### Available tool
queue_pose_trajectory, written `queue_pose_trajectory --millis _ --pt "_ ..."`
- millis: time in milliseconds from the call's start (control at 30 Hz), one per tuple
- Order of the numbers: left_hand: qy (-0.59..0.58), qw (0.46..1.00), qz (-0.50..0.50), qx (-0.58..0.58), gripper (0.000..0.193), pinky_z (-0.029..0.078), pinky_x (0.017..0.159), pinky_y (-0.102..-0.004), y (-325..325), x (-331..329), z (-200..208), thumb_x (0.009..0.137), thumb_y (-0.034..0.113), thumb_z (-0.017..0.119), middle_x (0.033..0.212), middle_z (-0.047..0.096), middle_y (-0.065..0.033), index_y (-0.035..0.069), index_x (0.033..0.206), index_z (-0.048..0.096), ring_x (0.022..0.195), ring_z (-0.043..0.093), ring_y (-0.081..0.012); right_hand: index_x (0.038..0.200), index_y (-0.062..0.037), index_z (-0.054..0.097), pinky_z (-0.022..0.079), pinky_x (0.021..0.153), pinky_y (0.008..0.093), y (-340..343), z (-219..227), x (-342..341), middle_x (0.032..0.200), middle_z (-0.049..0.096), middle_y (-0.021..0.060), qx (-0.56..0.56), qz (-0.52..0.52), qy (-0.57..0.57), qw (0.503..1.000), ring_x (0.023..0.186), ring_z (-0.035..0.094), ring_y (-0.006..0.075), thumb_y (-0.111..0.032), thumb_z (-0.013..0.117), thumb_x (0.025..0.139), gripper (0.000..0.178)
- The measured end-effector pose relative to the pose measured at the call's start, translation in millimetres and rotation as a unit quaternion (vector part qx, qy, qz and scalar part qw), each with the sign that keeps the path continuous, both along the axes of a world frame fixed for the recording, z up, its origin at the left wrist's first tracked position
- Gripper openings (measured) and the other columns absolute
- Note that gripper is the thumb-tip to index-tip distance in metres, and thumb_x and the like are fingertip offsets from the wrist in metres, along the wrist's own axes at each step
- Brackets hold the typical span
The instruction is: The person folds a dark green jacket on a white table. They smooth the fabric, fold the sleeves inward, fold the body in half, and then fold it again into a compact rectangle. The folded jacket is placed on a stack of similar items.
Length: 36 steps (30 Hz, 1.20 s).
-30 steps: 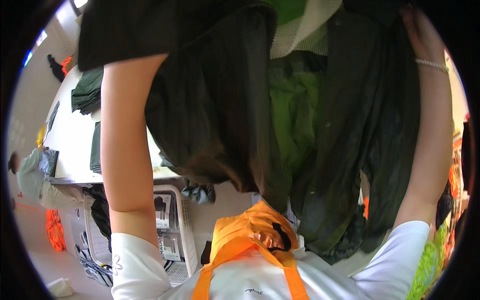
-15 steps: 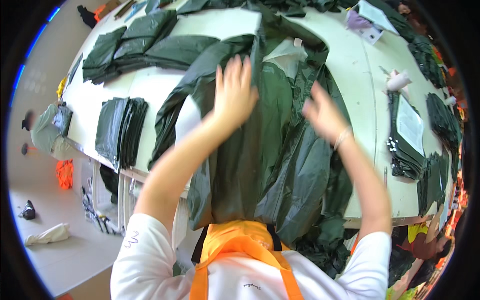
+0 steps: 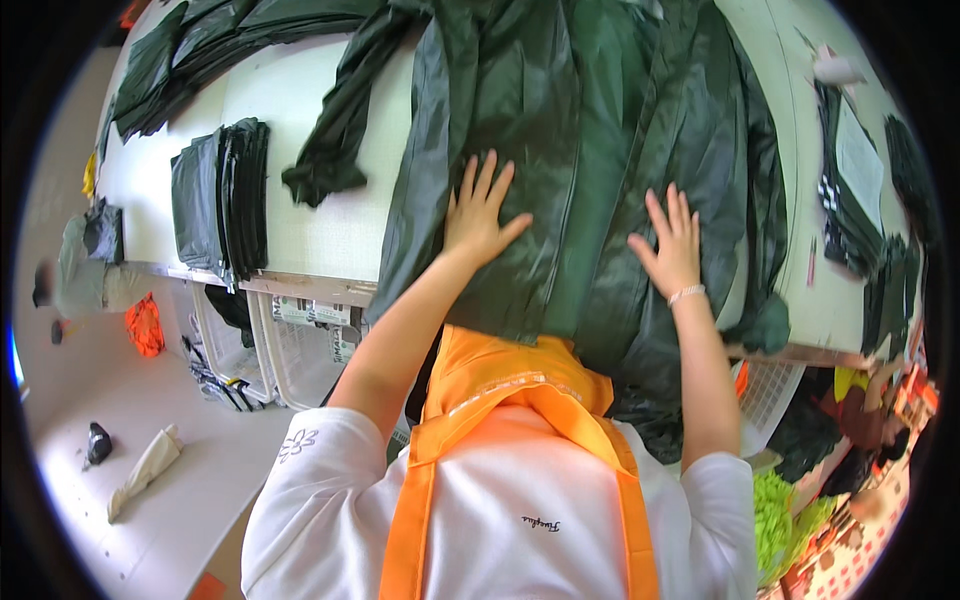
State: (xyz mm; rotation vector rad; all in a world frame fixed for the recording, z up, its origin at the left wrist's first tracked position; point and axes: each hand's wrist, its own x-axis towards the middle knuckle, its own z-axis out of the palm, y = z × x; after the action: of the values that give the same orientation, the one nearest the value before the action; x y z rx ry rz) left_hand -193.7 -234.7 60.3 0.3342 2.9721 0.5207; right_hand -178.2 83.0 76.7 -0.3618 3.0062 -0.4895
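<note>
A dark green, shiny raincoat (image 3: 510,270) lies spread over the white table, its front parted down the middle so the lighter green inside shows. Its lower hem hangs at the table's near edge against my orange apron (image 3: 520,372). My left hand (image 3: 482,215) rests flat on the left front panel with fingers spread. On the right panel my right hand (image 3: 675,245) lies flat too, fingers apart. One sleeve (image 3: 340,150) stretches out to the left on the table. The coat's top runs past the upper edge of the view.
Left of the coat stands a stack of folded dark garments (image 3: 220,200), with more folded pieces (image 3: 200,50) behind. On the right lie a folded bundle with a paper sheet (image 3: 858,150) and a pen (image 3: 811,262). White baskets (image 3: 300,350) stand below the table. Another person (image 3: 85,265) is at far left.
Both hands have come down flat onto the coat's panels, nearer the hem. The coat is spread flatter, and its left sleeve now lies out to the side. The view has shifted.
</note>
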Motion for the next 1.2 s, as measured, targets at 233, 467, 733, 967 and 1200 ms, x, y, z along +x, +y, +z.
queue_pose_trajectory --millis 233,467,733,967,1200 --pt "0.107 0.967 0.006 0.230 0.048 0.034 0.101 -0.0443 8.1 33.5 9.7 0.082 0.023 0.065 0.131 0.046 -0.0170 0.003 0.123 0.048 0.121 0.041 -0.0371 0.079 -0.0032 0.064 0.050 0.066 0.0410 -127.3 25.5 62.4 0.071 0.064 0.0132 -0.111 -0.179 -0.188 0.959 0.071 0.062 0.0340 -0.036 0.065 0.081 0.032" --pt "-0.641 0.515 0.257 0.508 0.052 0.049 0.079 -0.0339 -16.7 139.3 30.2 0.089 0.049 0.054 0.094 0.066 -0.0127 -0.001 0.099 0.063 0.086 0.064 -0.0213 0.075 -0.0073 0.053 0.034 0.046 0.0188 -158.3 21.4 94.0 0.061 0.051 -0.0041 -0.580 -0.292 -0.322 0.689 0.050 0.046 0.0032 -0.021 0.065 0.087 0.022" --pt "-0.411 0.452 0.361 0.705 0.019 0.046 0.076 -0.0366 10.9 113.4 26.9 0.082 0.006 0.057 0.095 0.058 -0.0106 -0.001 0.100 0.055 0.087 0.057 -0.0238 0.085 0.0008 0.056 0.050 0.066 0.0359 -119.3 37.1 105.6 0.074 0.061 0.0109 -0.240 -0.275 -0.120 0.923 0.069 0.060 0.0284 -0.036 0.065 0.084 0.038" --pt "-0.450 0.438 0.404 0.665 0.019 0.050 0.074 -0.0462 28.0 109.6 11.1 0.080 -0.001 0.048 0.099 0.057 -0.0162 -0.006 0.099 0.051 0.089 0.057 -0.0302 0.096 -0.0004 0.052 0.050 0.076 0.0425 -103.1 9.7 119.2 0.096 0.058 0.0186 0.004 -0.244 -0.040 0.969 0.091 0.058 0.0365 -0.013 0.065 0.073 0.029" --pt "-0.462 0.418 0.422 0.659 0.024 0.050 0.082 -0.0519 34.4 101.6 31.1 0.084 0.011 0.053 0.103 0.060 -0.0135 0.001 0.106 0.053 0.095 0.059 -0.0296 0.091 0.0065 0.055 0.046 0.077 0.0491 -19.4 23.5 116.1 0.093 0.060 0.0299 -0.113 -0.383 -0.063 0.914 0.088 0.057 0.0456 -0.011 0.051 0.078 0.023"
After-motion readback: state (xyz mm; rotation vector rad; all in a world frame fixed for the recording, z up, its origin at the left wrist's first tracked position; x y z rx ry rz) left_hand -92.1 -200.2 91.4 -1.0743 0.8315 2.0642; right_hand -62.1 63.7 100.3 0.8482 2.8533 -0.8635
